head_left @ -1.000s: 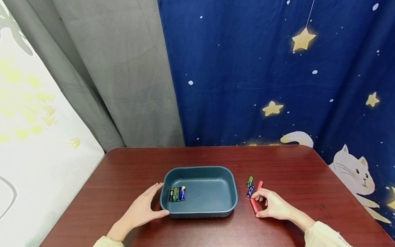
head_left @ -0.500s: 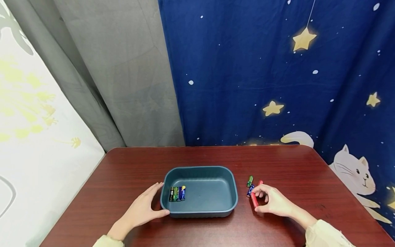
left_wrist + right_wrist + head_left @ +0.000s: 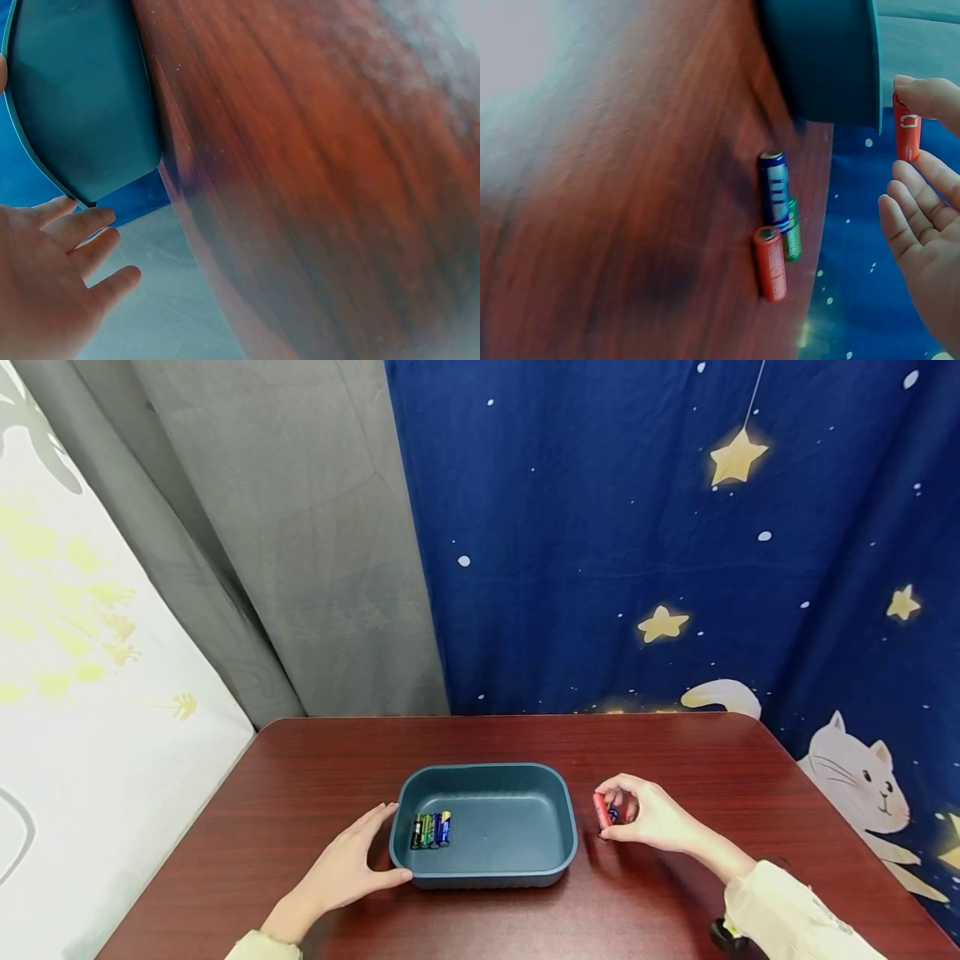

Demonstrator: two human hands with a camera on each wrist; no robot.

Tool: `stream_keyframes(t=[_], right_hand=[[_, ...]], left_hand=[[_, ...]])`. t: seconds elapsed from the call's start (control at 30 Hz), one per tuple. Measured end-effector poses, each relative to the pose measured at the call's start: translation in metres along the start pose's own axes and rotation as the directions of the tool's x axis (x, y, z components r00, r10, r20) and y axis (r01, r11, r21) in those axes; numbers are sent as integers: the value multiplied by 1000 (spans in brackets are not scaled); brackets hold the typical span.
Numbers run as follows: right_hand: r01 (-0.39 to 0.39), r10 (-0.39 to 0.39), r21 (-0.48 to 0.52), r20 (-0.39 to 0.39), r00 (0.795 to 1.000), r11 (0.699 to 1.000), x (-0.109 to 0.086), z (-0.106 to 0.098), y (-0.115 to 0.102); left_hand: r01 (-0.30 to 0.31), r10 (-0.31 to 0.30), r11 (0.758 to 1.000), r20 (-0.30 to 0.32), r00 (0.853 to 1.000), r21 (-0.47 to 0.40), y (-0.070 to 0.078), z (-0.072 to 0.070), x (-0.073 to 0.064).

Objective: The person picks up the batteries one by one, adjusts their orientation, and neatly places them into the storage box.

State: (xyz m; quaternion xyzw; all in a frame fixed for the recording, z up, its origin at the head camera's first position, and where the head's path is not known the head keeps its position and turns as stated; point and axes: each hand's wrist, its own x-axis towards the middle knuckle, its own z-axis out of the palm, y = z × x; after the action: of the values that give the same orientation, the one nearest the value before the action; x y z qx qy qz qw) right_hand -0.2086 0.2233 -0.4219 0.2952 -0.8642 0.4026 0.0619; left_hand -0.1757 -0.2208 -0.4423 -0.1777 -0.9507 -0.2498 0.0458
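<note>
My right hand [image 3: 652, 814] pinches a red battery [image 3: 602, 810] end to end between thumb and fingertip, raised over the table right of the blue-green bin [image 3: 502, 856]. In the right wrist view, a blue battery [image 3: 775, 187], a green battery [image 3: 793, 244] and a second red battery [image 3: 770, 266] lie close together on the table. The right hand mostly hides these in the head view. My left hand [image 3: 341, 868] rests against the bin's left side, fingers extended and thumb at the near corner. Inside the bin, several batteries [image 3: 431, 831] lie side by side at the left.
The bin stands mid-table on the dark red wooden table [image 3: 337, 752]. Behind the table's far edge hang a grey curtain [image 3: 322, 568] and a blue starry curtain [image 3: 570, 527]. A small black object [image 3: 727, 937] shows under the right sleeve.
My right hand has lifted the red battery from the table and moved it up and left, nearer the bin. The left hand and the bin have stayed put.
</note>
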Motion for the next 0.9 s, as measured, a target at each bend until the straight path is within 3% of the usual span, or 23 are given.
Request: stream_keyframes(t=[0.43,0.9], right_hand=[[40,-41,25,8,999,999,33,12,-23],[88,-89,31,31,996,996,72,40,-41]], left_hand=[[-13,13,1000,-6,1000,0,0,0,1],[-21,21,1000,-20,1000,4,-1,0,1]])
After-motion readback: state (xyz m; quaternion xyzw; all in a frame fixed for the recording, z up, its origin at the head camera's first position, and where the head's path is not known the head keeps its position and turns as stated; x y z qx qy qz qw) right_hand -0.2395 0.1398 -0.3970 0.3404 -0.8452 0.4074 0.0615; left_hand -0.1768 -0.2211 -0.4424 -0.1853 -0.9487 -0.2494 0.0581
